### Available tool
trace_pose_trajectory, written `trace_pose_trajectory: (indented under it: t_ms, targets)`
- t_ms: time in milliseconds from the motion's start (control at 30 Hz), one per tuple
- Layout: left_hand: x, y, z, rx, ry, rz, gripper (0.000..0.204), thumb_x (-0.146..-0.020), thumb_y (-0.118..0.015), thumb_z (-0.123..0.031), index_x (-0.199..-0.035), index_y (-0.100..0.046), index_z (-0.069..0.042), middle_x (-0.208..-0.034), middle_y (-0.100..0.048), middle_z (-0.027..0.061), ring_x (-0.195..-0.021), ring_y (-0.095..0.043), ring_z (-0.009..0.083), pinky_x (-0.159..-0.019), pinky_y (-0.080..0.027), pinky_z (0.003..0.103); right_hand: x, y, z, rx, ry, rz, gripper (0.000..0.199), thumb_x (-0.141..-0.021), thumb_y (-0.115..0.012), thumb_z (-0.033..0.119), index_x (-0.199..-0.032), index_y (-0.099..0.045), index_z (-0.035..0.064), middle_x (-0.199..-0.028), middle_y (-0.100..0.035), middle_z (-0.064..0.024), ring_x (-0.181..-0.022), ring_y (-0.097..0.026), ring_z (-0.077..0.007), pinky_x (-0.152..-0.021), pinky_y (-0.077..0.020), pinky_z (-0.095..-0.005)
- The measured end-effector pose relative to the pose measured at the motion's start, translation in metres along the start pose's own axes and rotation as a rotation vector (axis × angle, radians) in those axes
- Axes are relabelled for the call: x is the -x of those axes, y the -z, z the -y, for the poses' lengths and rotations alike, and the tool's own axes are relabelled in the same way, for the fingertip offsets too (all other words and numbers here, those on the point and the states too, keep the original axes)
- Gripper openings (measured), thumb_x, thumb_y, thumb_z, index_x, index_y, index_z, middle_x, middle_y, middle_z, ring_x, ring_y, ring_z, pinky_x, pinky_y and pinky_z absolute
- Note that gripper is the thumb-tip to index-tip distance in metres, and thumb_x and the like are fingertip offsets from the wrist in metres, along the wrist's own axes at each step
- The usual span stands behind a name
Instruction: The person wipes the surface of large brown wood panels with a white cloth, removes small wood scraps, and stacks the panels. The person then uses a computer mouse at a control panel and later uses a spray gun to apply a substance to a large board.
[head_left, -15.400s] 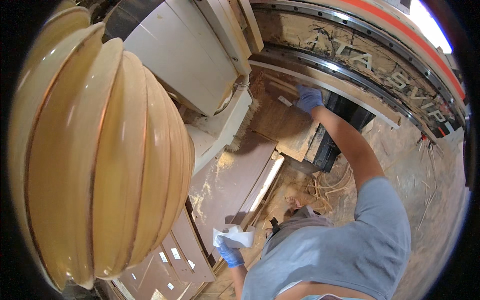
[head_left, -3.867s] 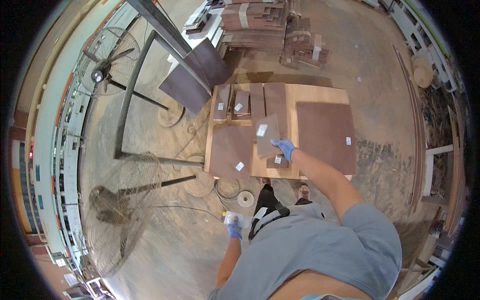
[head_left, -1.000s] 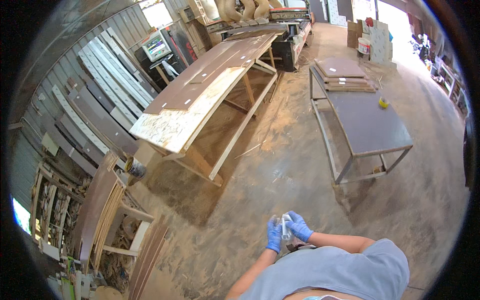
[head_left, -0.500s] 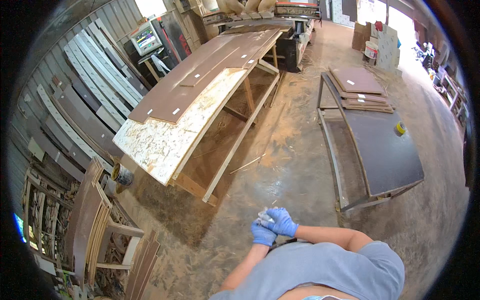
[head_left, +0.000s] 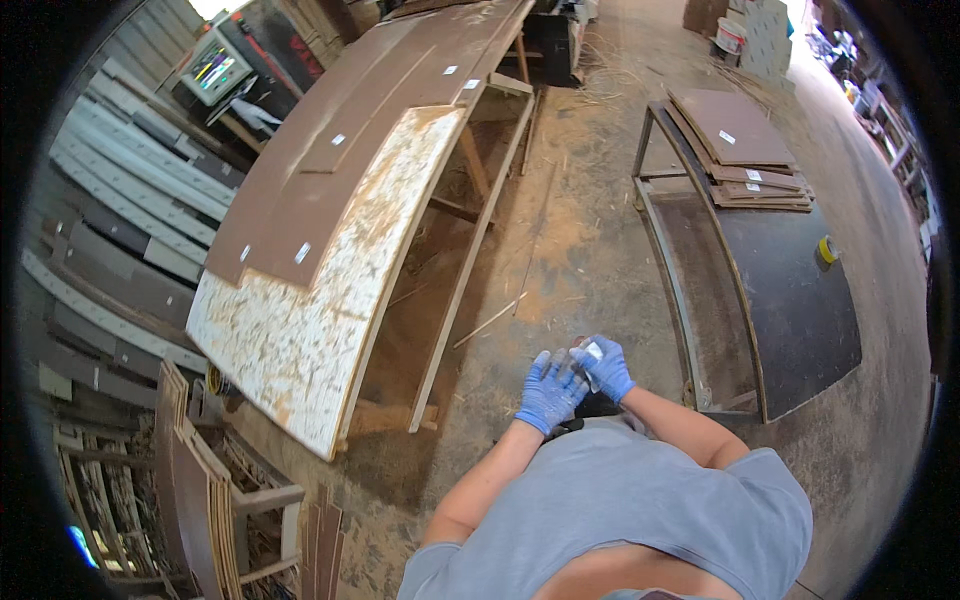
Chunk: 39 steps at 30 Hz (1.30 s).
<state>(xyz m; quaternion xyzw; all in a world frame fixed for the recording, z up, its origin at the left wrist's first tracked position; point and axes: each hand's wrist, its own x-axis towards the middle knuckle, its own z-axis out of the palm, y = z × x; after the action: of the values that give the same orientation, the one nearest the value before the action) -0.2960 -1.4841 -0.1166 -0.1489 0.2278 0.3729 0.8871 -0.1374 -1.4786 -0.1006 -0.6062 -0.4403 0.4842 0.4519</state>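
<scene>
Fingers (head_left: pixel 588 362) around one white item (head_left: pixel 594 350)

The right hand (head_left: pixel 608 372) clamps the item before the body; the left hand (head_left: pixel 552 395) spreads its fingers apart just beside it, contact unclear. Farther out, one white surface (head_left: pixel 300 345) at left bears brown panels (head_left: pixel 280 220) with five visible labels (head_left: pixel 303 253); one dark surface (head_left: pixel 795 320) at right bears one panel stack (head_left: pixel 755 125) and one yellow roll (head_left: pixel 827 251).

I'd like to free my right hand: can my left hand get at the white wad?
Probably yes: the left hand is open and close by, and the white wad shows, though the right hand partly covers it.
</scene>
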Motion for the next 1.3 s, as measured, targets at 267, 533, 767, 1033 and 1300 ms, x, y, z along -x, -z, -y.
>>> trace_pose_trajectory:
  t_ms: [267, 533, 767, 1033, 1300]
  targets:
    - [-0.107, -0.058, -0.117, -0.033, -0.308, -0.148, 0.017, -0.083, -0.06, -0.033, -0.088, -0.067, -0.019, -0.11, -0.063, 0.0082, -0.107, -0.056, 0.0262, -0.094, -0.042, 0.05, -0.171, 0.089, 0.028, 0.235, -0.005, -0.114, 0.037, -0.076, -0.073, 0.034, -0.066, -0.056, 0.0031, -0.057, -0.052, -0.0043, -0.054, -0.042, -0.0129, -0.052, -0.0395, -0.0318]
    - [-0.17, -0.075, -0.204, 0.101, -0.493, -0.363, 0.013, -0.079, -0.063, -0.031, -0.082, -0.067, -0.019, -0.095, -0.068, 0.0014, -0.091, -0.062, 0.0219, -0.086, -0.048, 0.048, -0.299, 0.105, 0.049, 0.287, -0.065, -0.078, 0.033, -0.079, -0.069, 0.03, -0.066, -0.056, 0.0024, -0.057, -0.05, -0.0052, -0.055, -0.042, -0.0133, -0.052, -0.0396, -0.0332]
    - [-0.237, -0.102, -0.315, 0.062, -0.516, -0.445, 0.015, -0.082, -0.059, -0.031, -0.088, -0.063, -0.018, -0.099, -0.065, 0.0001, -0.093, -0.06, 0.0225, -0.087, -0.047, 0.049, -0.446, 0.041, 0.062, 0.141, -0.038, -0.076, 0.03, -0.081, -0.065, 0.029, -0.073, -0.057, 0.0018, -0.063, -0.053, -0.0065, -0.058, -0.044, -0.0131, -0.055, -0.0409, -0.0322]
    - [-0.339, -0.215, -0.465, -0.199, -0.451, -0.331, 0.022, -0.083, -0.061, -0.033, -0.1, -0.061, -0.02, -0.099, -0.064, -0.001, -0.09, -0.059, 0.0191, -0.079, -0.05, 0.039, -0.61, -0.008, 0.057, 0.169, -0.051, -0.229, 0.025, -0.084, -0.059, 0.026, -0.095, -0.059, 0.0036, -0.079, -0.063, -0.0076, -0.074, -0.057, -0.0172, -0.065, -0.0462, -0.0325]
    - [-0.399, -0.29, -0.587, -0.72, -0.713, -0.451, 0.041, -0.088, -0.06, -0.027, -0.125, -0.048, -0.015, -0.107, -0.057, 0.0003, -0.095, -0.054, 0.0114, -0.08, -0.045, 0.025, -0.715, -0.057, 0.119, -0.091, -0.2, -0.159, 0.023, -0.086, -0.06, 0.026, -0.096, -0.061, 0.0052, -0.076, -0.058, -0.0035, -0.068, -0.053, -0.0123, -0.062, -0.0444, -0.0277]
